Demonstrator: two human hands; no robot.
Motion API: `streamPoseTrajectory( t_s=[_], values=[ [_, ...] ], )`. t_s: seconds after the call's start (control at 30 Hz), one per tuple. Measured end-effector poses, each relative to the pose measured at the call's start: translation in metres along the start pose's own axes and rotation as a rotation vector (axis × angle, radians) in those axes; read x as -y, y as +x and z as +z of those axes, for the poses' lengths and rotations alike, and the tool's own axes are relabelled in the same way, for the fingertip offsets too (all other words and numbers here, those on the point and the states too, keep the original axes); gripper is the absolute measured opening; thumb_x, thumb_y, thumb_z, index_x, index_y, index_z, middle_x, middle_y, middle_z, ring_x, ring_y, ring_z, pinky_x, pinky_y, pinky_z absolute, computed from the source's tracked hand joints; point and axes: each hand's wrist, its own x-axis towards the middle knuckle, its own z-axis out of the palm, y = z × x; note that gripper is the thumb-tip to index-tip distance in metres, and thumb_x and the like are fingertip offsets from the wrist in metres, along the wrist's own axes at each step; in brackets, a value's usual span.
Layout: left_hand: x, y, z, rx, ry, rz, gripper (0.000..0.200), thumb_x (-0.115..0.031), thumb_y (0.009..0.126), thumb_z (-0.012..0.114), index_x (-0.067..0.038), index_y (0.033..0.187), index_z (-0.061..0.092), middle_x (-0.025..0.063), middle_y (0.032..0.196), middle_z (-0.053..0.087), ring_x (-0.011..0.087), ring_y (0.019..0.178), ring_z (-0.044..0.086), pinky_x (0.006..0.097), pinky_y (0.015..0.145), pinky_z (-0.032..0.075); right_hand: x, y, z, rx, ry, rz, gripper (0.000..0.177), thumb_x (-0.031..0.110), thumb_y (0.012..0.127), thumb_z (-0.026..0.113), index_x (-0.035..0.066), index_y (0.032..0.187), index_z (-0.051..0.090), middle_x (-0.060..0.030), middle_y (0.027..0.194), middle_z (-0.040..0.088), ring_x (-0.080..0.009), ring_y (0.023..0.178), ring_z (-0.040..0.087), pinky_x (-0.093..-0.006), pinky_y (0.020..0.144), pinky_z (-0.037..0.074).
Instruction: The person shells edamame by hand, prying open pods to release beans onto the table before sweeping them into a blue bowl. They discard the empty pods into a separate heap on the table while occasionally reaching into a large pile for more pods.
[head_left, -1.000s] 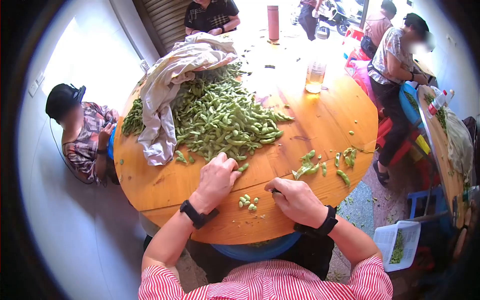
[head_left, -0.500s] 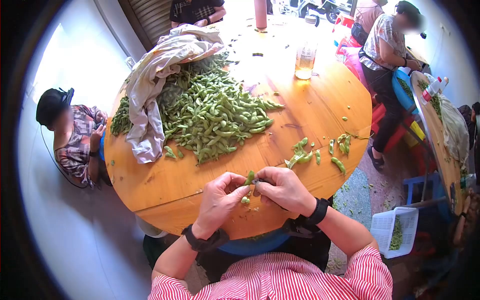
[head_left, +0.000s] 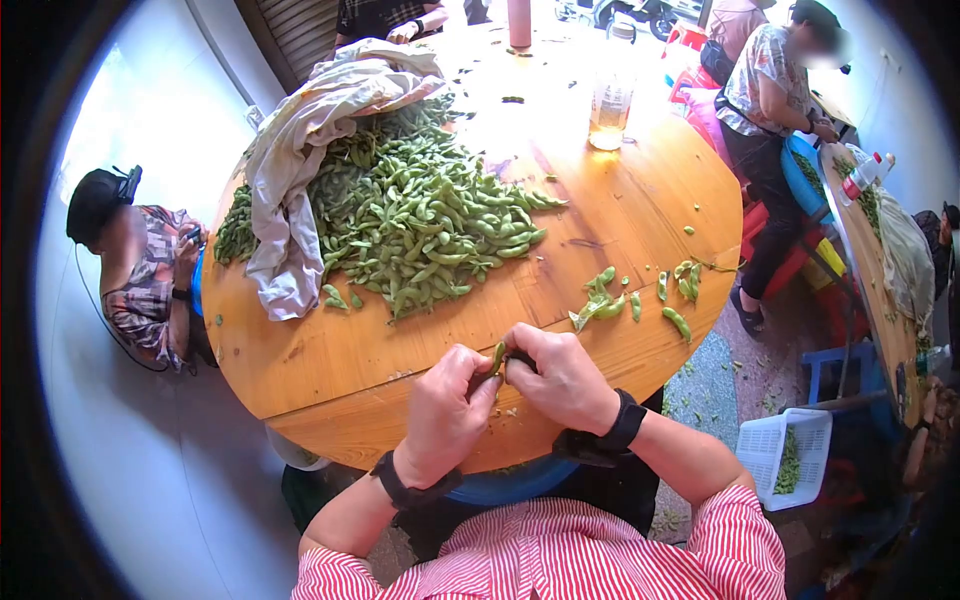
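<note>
My left hand (head_left: 446, 402) is closed, pinching a green soybean pod (head_left: 497, 357) between thumb and fingers just above the table's near edge. Right beside it, my right hand (head_left: 562, 382) is closed too, its fingertips against the pod. A small dark object (head_left: 518, 358) shows between the right fingers; its kind is too small to make out. Beyond both hands lies a large heap of soybean pods (head_left: 430, 235), partly covered by a whitish cloth (head_left: 285, 190). Several loose pods (head_left: 600, 303) are scattered to the right of my hands.
The round wooden table (head_left: 340, 365) carries a bottle of amber liquid (head_left: 608, 115) and a pink cylinder (head_left: 519, 22). Below its near edge is a blue basin (head_left: 515, 482). A white basket (head_left: 762, 452) stands on the floor at right. Other people sit or stand around.
My hands have drawn closer around the pod, which now shows less between the fingers. Pale beans seen under my left thumb are out of sight. The person at left has raised their hands slightly.
</note>
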Motion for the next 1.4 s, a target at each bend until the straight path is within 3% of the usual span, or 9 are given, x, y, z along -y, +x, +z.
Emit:
streamPoseTrajectory(
  t_s=[0.2,0.27,0.33,0.47,0.67,0.83,0.87,1.17,1.4],
  values=[
    [0.008,-0.001,-0.006,0.039,-0.093,0.006,0.013,-0.001,0.088,0.070,0.001,0.097,0.061,0.0095,0.083,0.064,0.0177,0.068,0.065,0.0296,0.060,0.051,-0.006,0.003,-0.003,0.071,-0.006,-0.080,0.015,0.003,0.086,0.057,-0.003,0.100,0.059,-0.0248,0.078,0.064,-0.0405,0.074,0.066,-0.0430,0.066,0.052],
    [0.005,0.003,-0.015,0.200,-0.531,-0.445,0.011,-0.002,0.090,0.070,0.000,0.098,0.062,0.0050,0.084,0.068,0.0094,0.066,0.064,0.0241,0.058,0.053,-0.008,0.004,-0.005,0.119,-0.033,-0.078,0.016,0.003,0.087,0.057,-0.003,0.101,0.059,-0.0228,0.078,0.065,-0.0366,0.073,0.067,-0.0391,0.066,0.052],
    [0.006,0.006,-0.022,0.239,-0.659,-0.490,0.010,-0.005,0.092,0.069,-0.002,0.098,0.062,0.0038,0.086,0.068,0.0083,0.068,0.062,0.0233,0.060,0.052,-0.010,0.005,-0.005,0.130,-0.014,-0.110,0.014,0.002,0.087,0.057,-0.003,0.101,0.059,-0.0191,0.074,0.064,-0.0297,0.070,0.067,-0.0377,0.065,0.052],
    [0.004,0.009,-0.023,0.267,-0.805,-0.592,0.012,-0.007,0.093,0.069,-0.001,0.100,0.061,0.0044,0.086,0.067,0.0094,0.070,0.062,0.0251,0.061,0.051,-0.007,0.006,-0.009,0.153,0.073,-0.019,0.013,0.007,0.088,0.057,-0.002,0.096,0.058,-0.0242,0.076,0.063,-0.0420,0.072,0.065,-0.0439,0.065,0.052],
    [0.006,0.004,-0.017,0.125,0.190,0.146,0.017,-0.010,0.094,0.068,0.002,0.102,0.060,0.0029,0.086,0.066,0.0118,0.070,0.061,0.0247,0.066,0.052,0.001,0.007,-0.010,0.254,0.166,0.180,0.018,0.012,0.090,0.058,-0.004,0.097,0.060,-0.0200,0.072,0.062,-0.0247,0.060,0.064,-0.0377,0.058,0.051],
    [0.002,0.005,-0.021,0.200,-0.212,-0.182,0.014,-0.014,0.099,0.061,0.000,0.103,0.060,0.0028,0.082,0.064,0.0102,0.064,0.059,0.0227,0.059,0.049,-0.002,0.011,-0.012,0.347,0.296,0.274,0.012,0.011,0.095,0.057,-0.001,0.096,0.059,-0.0023,0.071,0.061,-0.0082,0.058,0.060,-0.0242,0.052,0.049],
    [0.002,0.005,-0.023,0.253,-0.487,-0.450,0.017,-0.018,0.102,0.057,-0.001,0.102,0.061,0.0031,0.081,0.064,0.0096,0.062,0.058,0.0217,0.056,0.048,-0.002,0.013,-0.013,0.349,0.296,0.273,0.012,0.011,0.095,0.057,-0.001,0.096,0.059,-0.0023,0.071,0.061,-0.0082,0.058,0.060,-0.0242,0.052,0.049],
    [0.008,0.010,-0.031,0.373,-0.808,-0.736,0.027,-0.028,0.107,0.048,-0.006,0.094,0.058,-0.0015,0.074,0.055,0.0060,0.056,0.052,0.0218,0.047,0.041,0.005,0.028,-0.023,0.599,0.435,0.531,0.013,0.014,0.095,0.056,0.003,0.090,0.059,-0.0022,0.067,0.062,-0.0083,0.055,0.059,-0.0233,0.051,0.048],
    [0.009,0.007,-0.023,0.241,-0.113,-0.294,0.027,-0.024,0.104,0.054,-0.001,0.091,0.060,-0.0017,0.071,0.056,0.0055,0.060,0.050,0.0251,0.054,0.041,-0.001,0.024,-0.004,0.376,-0.082,0.119,0.015,0.014,0.088,0.059,0.000,0.092,0.060,-0.0155,0.066,0.065,-0.0266,0.061,0.067,-0.0379,0.055,0.053]
  ],
)
